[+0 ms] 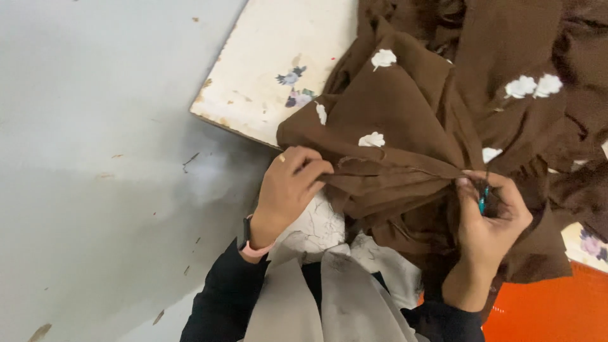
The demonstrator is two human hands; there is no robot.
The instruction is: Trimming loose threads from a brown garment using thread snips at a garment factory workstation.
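Up close, the person's left hand (pixel 288 190) was pinched shut on a folded edge of the brown cloth (pixel 405 120), thumb and fingers pressed together over the fabric. A dark band with a pink strap (pixel 248 244) sat on that wrist, above a black sleeve (pixel 218 297). The right hand (pixel 491 218) was closed too, gripping the same bunched edge further along, with a small teal tool (pixel 483 201) tucked between its fingers; I could not tell what kind of tool it was. Between the two hands the edge was pulled fairly taut.

That cloth, brown with white flower shapes (pixel 383 58) on it, lay heaped over a worn cream board (pixel 272 44) printed with small faded flowers, and it spilled off the board's near edge towards the person's lap. Grey-beige fabric (pixel 342 297) hung below the hands. An orange surface (pixel 551 310) showed under the right wrist, and the grey floor (pixel 95 177) spread out to the left.
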